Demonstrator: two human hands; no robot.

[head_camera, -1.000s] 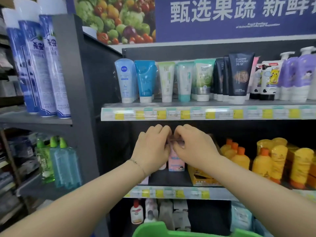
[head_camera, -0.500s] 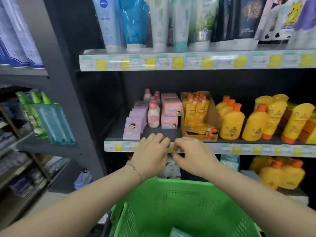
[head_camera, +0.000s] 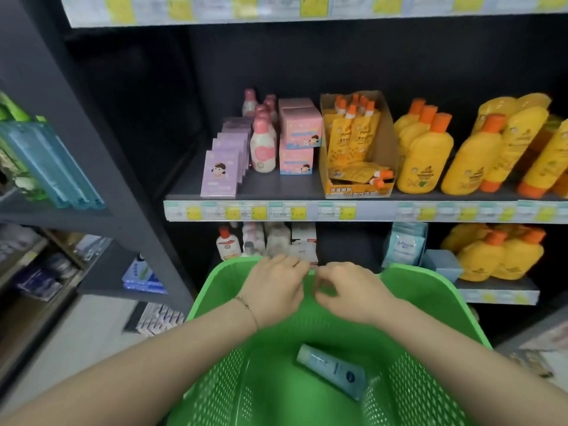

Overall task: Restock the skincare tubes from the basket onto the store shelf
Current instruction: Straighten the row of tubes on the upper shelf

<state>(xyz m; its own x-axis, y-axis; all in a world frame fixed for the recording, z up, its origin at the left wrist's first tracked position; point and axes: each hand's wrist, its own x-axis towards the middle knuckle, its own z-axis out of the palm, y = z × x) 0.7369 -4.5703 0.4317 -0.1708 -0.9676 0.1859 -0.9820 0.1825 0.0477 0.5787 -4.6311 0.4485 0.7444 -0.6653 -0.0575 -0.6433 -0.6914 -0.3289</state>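
One pale blue plastic tube [head_camera: 332, 370] lies near-right on the floor of the green perforated plastic basket [head_camera: 215, 379]. The left hand [head_camera: 273, 287] and right hand [head_camera: 350, 290] have dropped from shelf height to its far rim, fingers loosely curled, holding nothing: probably a fresh pick-up, this tube still to shelve.

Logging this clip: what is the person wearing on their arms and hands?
Both forearms are bare, with no sleeves in view. Neither the left hand nor the right hand is gloved. A thin chain bracelet circles the left wrist; the right wrist is bare.
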